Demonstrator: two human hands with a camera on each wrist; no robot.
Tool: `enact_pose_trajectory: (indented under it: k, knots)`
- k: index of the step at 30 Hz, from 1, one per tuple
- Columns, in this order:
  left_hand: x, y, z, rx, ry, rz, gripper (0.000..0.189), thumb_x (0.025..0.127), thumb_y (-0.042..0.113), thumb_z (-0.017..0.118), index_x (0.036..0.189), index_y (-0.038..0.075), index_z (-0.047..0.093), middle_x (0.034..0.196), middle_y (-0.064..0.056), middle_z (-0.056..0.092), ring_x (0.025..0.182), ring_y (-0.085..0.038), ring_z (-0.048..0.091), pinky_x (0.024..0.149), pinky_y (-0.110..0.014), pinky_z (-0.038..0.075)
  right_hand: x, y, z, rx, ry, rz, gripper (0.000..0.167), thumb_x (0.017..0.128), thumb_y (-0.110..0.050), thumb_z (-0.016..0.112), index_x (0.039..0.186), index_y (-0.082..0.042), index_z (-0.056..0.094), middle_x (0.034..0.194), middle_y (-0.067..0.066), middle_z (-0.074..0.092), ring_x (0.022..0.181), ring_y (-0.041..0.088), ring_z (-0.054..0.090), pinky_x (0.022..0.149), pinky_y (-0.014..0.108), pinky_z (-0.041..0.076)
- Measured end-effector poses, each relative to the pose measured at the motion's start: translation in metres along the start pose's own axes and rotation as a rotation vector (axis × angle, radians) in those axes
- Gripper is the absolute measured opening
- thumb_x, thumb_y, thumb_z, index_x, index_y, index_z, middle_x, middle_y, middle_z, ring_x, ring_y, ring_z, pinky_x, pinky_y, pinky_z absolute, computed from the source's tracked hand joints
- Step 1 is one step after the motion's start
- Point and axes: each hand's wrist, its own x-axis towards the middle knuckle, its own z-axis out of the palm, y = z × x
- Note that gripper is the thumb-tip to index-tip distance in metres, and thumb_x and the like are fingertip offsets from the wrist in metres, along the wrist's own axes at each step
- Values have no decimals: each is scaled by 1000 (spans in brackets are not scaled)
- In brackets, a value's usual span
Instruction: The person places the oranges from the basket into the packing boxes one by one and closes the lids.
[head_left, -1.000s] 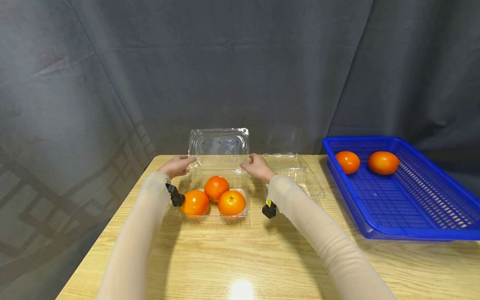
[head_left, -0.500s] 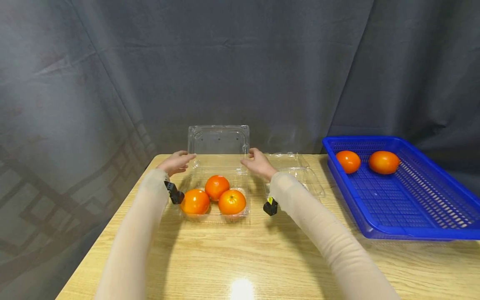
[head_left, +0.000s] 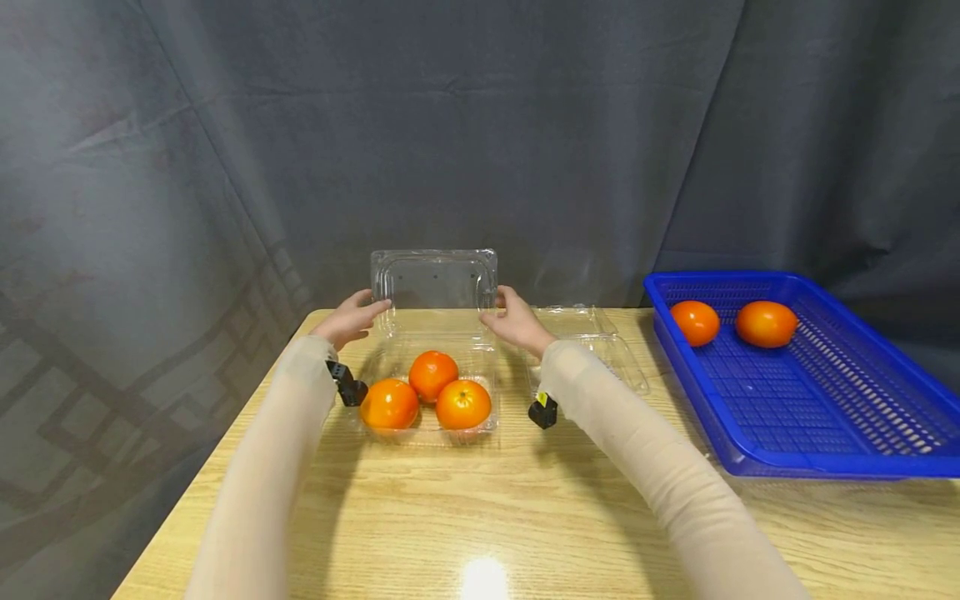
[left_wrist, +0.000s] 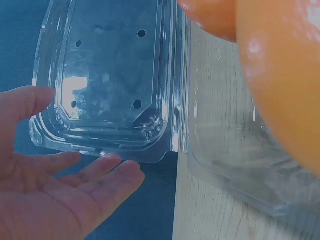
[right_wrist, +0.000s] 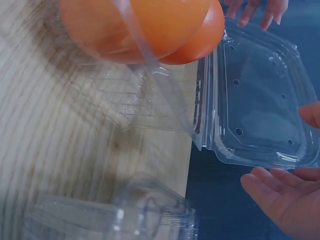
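Note:
A clear plastic clamshell container point(head_left: 423, 437) sits on the table with three glossy round orange fruits point(head_left: 463, 405) in its base. Its hinged lid point(head_left: 435, 287) stands raised at the back, with small holes in it. At the lid's left edge is my left hand point(head_left: 351, 319); the left wrist view shows its thumb point(left_wrist: 37, 100) on one side of the rim and loosely extended fingers point(left_wrist: 107, 175) on the other. My right hand point(head_left: 519, 323) is at the lid's right edge in the same way, its fingers point(right_wrist: 272, 185) fairly straight beside the rim. Whether either hand presses the lid cannot be told.
Right of the container lies a second clear clamshell point(head_left: 615, 367), its lid open. A blue plastic basket point(head_left: 750, 454) with two orange fruits point(head_left: 767, 324) stands at the right. A dark curtain point(head_left: 480, 150) hangs behind the wooden table point(head_left: 420, 517).
The lid has come up a little and stands more upright. Both hands have risen slightly along its side edges. The fruits and the basket have stayed put.

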Motion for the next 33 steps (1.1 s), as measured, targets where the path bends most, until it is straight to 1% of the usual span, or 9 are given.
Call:
enact_pose_trajectory:
  k: [4,8,10,13,18,23,28,33]
  knots:
    - [0,2,2,0,49,32,76,99,35,40,150,7,-8,157,-20,-4,142,-42,16,117,-53,19,1,-3,-2,-15,15,-30,70,91,-19,56,146,2,18,144,26,36,125,40,47,106,44,42]
    - [1,4,1,2,87,60,77,98,36,42,150,9,-7,158,-17,-5,144,-39,14,116,-52,21,2,-7,-4,-36,39,-55,69,91,-19,57,146,2,20,144,26,37,126,40,47,107,42,41]
    - [0,5,1,-1,103,70,79,97,37,44,151,10,-7,158,-17,-4,145,-36,14,116,-51,22,2,-8,-5,-45,47,-69,69,90,-19,57,145,1,21,143,25,38,125,40,48,106,42,42]
    - [-1,6,1,-6,128,89,80,96,38,46,151,11,-7,158,-19,3,144,-35,16,116,-50,23,1,-11,-8,-53,50,-83,68,91,-19,57,146,0,21,144,23,38,125,39,49,105,42,43]
    - [-3,6,1,-13,188,118,80,96,39,47,151,14,-4,157,-20,9,145,-33,15,117,-51,22,-2,-15,-13,-76,47,-102,71,92,-23,56,148,-3,17,148,19,34,127,37,46,106,43,42]
    - [-1,8,3,-39,239,148,79,95,38,48,152,17,-3,156,-20,12,145,-34,16,116,-51,22,-2,-17,-13,-65,97,-164,70,92,-18,57,148,-4,18,147,20,35,126,37,48,105,43,43]
    - [-2,12,4,-73,295,194,77,95,35,49,152,16,1,155,-20,16,143,-35,22,115,-51,26,-2,-19,-14,-65,124,-217,70,90,-14,58,148,-4,20,146,22,34,123,40,49,104,44,44]
    - [-4,15,5,-72,330,234,76,95,34,49,152,15,3,155,-20,19,142,-36,24,113,-52,29,-3,-22,-16,-75,115,-220,71,91,-16,58,149,-7,18,146,21,32,124,39,49,103,45,44]
